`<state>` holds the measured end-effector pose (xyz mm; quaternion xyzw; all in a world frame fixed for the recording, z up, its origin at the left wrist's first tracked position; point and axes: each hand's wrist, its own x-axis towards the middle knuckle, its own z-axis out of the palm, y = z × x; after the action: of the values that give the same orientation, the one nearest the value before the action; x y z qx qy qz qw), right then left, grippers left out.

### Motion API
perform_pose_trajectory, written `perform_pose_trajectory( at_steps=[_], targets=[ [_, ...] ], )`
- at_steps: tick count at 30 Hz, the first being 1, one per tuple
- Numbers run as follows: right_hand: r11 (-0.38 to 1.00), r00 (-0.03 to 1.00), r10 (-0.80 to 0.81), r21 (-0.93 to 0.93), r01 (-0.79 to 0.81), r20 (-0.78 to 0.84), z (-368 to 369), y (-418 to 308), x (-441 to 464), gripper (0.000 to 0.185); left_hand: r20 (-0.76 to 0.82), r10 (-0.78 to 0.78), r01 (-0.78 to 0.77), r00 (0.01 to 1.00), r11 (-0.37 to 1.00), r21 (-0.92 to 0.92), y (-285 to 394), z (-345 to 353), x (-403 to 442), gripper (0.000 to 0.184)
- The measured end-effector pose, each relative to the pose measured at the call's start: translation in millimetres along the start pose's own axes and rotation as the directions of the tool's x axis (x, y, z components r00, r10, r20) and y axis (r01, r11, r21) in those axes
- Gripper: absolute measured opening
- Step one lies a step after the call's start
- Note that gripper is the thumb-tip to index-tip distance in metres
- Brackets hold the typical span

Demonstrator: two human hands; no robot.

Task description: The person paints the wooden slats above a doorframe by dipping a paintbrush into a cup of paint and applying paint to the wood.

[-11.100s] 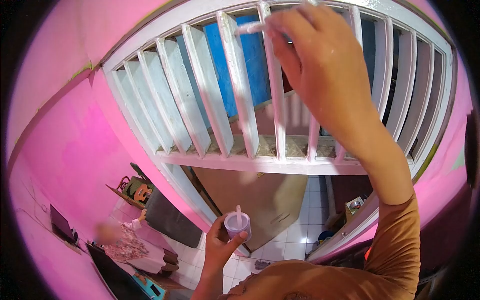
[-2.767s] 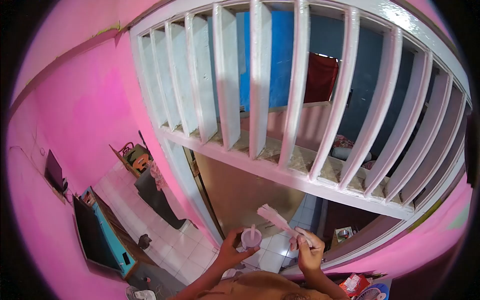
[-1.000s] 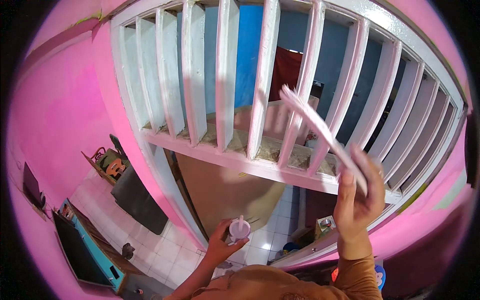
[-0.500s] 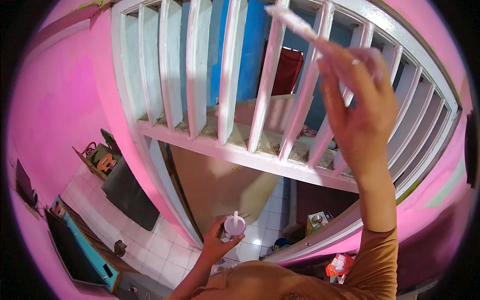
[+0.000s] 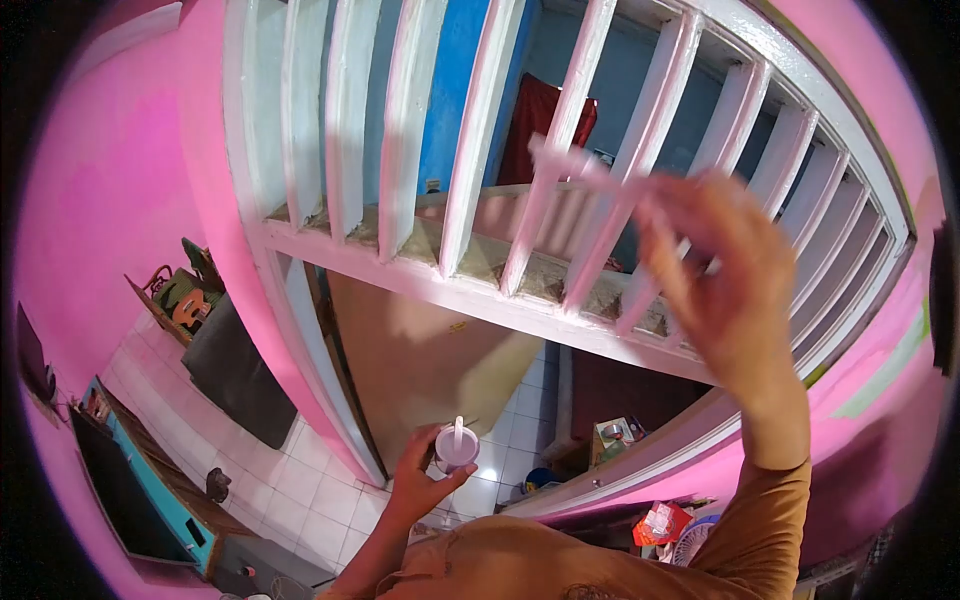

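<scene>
My right hand (image 5: 715,260) is raised in front of the white slatted vent (image 5: 478,150) above a doorway. Its fingers are closed round a paintbrush (image 5: 580,168), smeared by motion, whose pale head points left across one of the slats. Whether the bristles touch the wood I cannot tell. Lower down, near my body, my left hand (image 5: 418,482) grips a small pale cup (image 5: 444,452) from its left side. A white stick or handle (image 5: 459,430) stands up at the cup's rim. The cup's contents look pale.
Below the vent is a brown door panel (image 5: 410,350) in the doorway. Pink walls (image 5: 130,180) rise on both sides. A dark sofa-like block (image 5: 240,385) and a turquoise cabinet (image 5: 185,510) stand at left. A red packet (image 5: 660,523) lies at lower right.
My right hand has brought the paintbrush down along the slats. My left hand and the cup sit slightly further left and lower in view. The whole view has shifted a little.
</scene>
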<state>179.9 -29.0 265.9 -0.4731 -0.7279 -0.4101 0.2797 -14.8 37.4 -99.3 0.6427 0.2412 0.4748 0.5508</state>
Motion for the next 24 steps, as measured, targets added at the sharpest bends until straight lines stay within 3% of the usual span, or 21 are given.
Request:
perform_pose_trajectory(
  at_steps=[3, 5, 6, 7, 11, 15, 16, 18, 19, 24],
  targets=[
    [0.995, 0.992, -0.005, -0.104, -0.008, -0.124, -12.7, 18.2, 27.9, 0.019, 0.012, 0.04, -0.04, 0.999, 0.999, 0.007, -4.0, 0.9, 0.7, 0.066],
    [0.992, 0.933, -0.103, -0.102, 0.071, -0.346, -13.8, 27.1, 40.2, 0.022, 0.005, 0.057, -0.057, 0.998, 0.998, -0.006, -4.7, 0.7, -0.4, 0.066],
    [0.993, 0.933, -0.102, -0.098, 0.072, -0.344, -13.8, 26.6, 39.8, 0.022, 0.007, 0.034, -0.034, 0.999, 0.999, 0.017, -2.7, -0.1, -0.9, 0.066],
    [0.955, 0.94, -0.176, -0.283, 0.092, -0.29, -13.9, 24.8, 38.1, 0.024, 0.009, 0.012, -0.012, 1.0, 0.999, 0.04, -0.6, -1.2, -1.0, 0.067],
    [0.864, 0.945, -0.306, -0.451, 0.225, -0.115, 7.2, 13.2, -0.8, 0.031, -0.007, 0.013, -0.013, 1.0, 0.999, 0.044, 4.5, -3.7, -1.4, 0.067],
    [0.951, 0.954, -0.277, -0.104, 0.29, 0.116, 21.9, -18.8, -51.3, 0.038, -0.009, -0.023, 0.023, 1.0, 0.999, 0.043, 6.4, -8.5, -1.6, 0.07],
    [0.951, 0.953, -0.28, -0.102, 0.292, 0.115, 19.9, -23.3, -53.5, 0.038, -0.001, -0.02, 0.02, 1.0, 0.999, 0.051, 7.5, -9.5, -0.7, 0.069],
    [0.972, 0.96, -0.223, 0.112, 0.206, 0.169, 15.4, -29.1, -51.9, 0.04, -0.013, -0.017, 0.017, 1.0, 1.0, 0.025, 1.7, -9.6, -0.8, 0.069],
    [0.967, 0.967, -0.242, 0.101, 0.233, 0.081, 21.3, -22.6, -54.1, 0.045, -0.02, -0.014, 0.014, 1.0, 1.0, -0.001, 0.3, -9.1, -0.8, 0.068],
    [0.981, 0.984, -0.178, 0.076, 0.177, 0.009, 23.7, -25.1, -30.9, 0.039, 0.008, 0.006, -0.006, 1.0, 1.0, -0.003, 1.3, -9.5, 0.3, 0.067]
  ],
)
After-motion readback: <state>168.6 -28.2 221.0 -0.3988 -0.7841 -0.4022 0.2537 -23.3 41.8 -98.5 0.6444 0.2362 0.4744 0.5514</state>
